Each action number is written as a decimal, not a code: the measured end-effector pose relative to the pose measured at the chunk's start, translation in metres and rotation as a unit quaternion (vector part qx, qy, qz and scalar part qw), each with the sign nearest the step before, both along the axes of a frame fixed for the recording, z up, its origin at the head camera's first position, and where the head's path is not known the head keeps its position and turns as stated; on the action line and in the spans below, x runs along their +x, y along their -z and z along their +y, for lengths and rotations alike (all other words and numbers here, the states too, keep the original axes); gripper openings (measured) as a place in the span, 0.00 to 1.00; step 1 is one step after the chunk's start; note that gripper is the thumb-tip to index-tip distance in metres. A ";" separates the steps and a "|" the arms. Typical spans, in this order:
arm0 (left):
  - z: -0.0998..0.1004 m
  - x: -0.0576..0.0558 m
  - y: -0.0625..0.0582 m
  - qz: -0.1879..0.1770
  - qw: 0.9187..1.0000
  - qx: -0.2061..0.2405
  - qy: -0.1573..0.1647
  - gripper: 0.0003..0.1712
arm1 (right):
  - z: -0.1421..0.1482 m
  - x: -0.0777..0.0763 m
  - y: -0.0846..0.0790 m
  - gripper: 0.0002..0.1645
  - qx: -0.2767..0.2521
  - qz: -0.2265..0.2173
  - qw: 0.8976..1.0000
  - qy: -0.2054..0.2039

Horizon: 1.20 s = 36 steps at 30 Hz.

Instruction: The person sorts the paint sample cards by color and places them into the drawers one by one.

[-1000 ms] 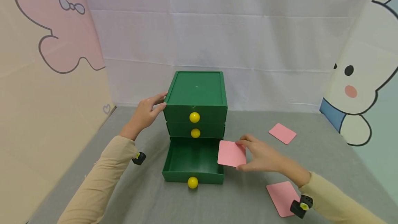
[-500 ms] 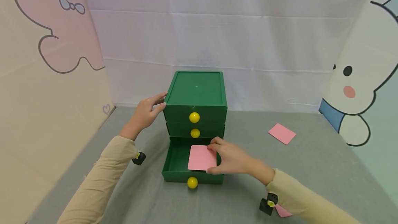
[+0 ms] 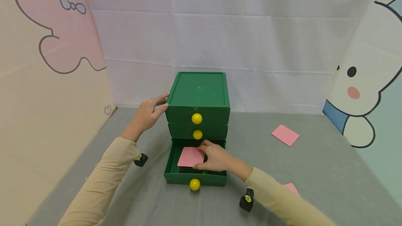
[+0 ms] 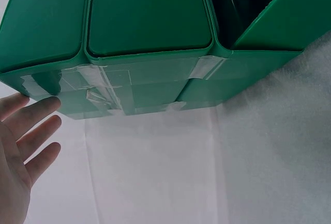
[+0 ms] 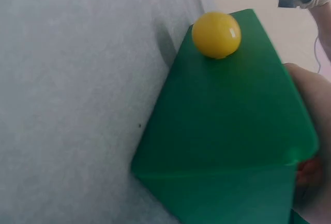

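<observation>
A green cabinet of stacked drawers stands on the grey cloth, its bottom drawer pulled out. Inside that drawer my right hand holds a pink square card by its right edge, between thumb and fingers. Whether the card touches the drawer floor, I cannot tell. My left hand rests against the cabinet's upper left side; in the left wrist view its fingers are spread and fairly straight. The right wrist view shows the drawer's yellow knob, while the drawer wall hides most of the right hand's fingers.
Another pink card lies on the cloth to the right. Nearer, one more pink card is mostly covered by the right sleeve. A white cloth wall rises behind the cabinet, with printed panels on both sides.
My right hand has carried the pink card leftward from the drawer's right edge to inside the drawer. The right sleeve now covers most of the near card. My left hand stays put.
</observation>
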<state>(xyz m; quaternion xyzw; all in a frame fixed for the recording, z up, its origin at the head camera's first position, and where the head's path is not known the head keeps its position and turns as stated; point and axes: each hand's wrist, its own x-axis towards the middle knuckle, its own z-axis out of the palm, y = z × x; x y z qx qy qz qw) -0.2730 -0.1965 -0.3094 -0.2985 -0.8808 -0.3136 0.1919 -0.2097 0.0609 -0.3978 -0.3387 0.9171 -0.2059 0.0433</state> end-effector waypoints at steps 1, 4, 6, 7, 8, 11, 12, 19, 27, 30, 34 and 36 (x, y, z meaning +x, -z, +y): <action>0.000 0.000 0.000 0.000 1.000 0.000 0.001 0.25 | -0.002 -0.001 0.002 0.35 0.000 0.000 1.000 -0.001; 0.000 0.000 0.000 0.001 1.000 0.003 0.001 0.25 | -0.007 -0.005 0.007 0.33 0.003 0.005 1.000 -0.006; 0.000 0.001 0.000 0.000 1.000 0.003 0.002 0.25 | -0.010 -0.007 0.010 0.33 0.009 0.013 1.000 -0.008; 0.000 0.000 0.000 0.000 1.000 0.003 0.002 0.25 | -0.011 -0.007 0.012 0.33 0.012 0.016 1.000 -0.008; 0.000 0.001 0.000 0.000 1.000 0.004 0.003 0.25 | -0.013 -0.008 0.014 0.33 0.016 0.019 1.000 -0.009; -0.001 0.000 0.001 -0.001 1.000 0.003 0.002 0.25 | -0.017 -0.009 0.018 0.35 0.030 0.028 0.999 -0.012; -0.001 0.000 0.001 -0.001 1.000 0.003 0.002 0.25 | -0.019 -0.009 0.019 0.35 0.034 0.032 0.999 -0.012; 0.000 0.001 0.000 -0.003 1.000 0.002 0.005 0.25 | -0.027 -0.012 0.023 0.36 0.055 0.056 0.997 -0.025; 0.001 -0.001 0.001 -0.010 1.000 -0.003 0.001 0.25 | -0.030 -0.013 0.024 0.38 0.070 0.071 0.994 -0.035; 0.001 -0.001 0.001 -0.009 1.000 -0.001 0.000 0.25 | -0.027 -0.012 0.021 0.38 0.070 0.068 0.995 -0.028; 0.000 -0.001 0.001 -0.010 1.000 0.000 -0.001 0.25 | -0.023 -0.011 0.015 0.39 0.062 0.057 0.996 -0.013; 0.000 -0.001 0.001 -0.010 1.000 0.000 -0.001 0.25 | -0.021 -0.010 0.011 0.39 0.055 0.048 0.997 -0.010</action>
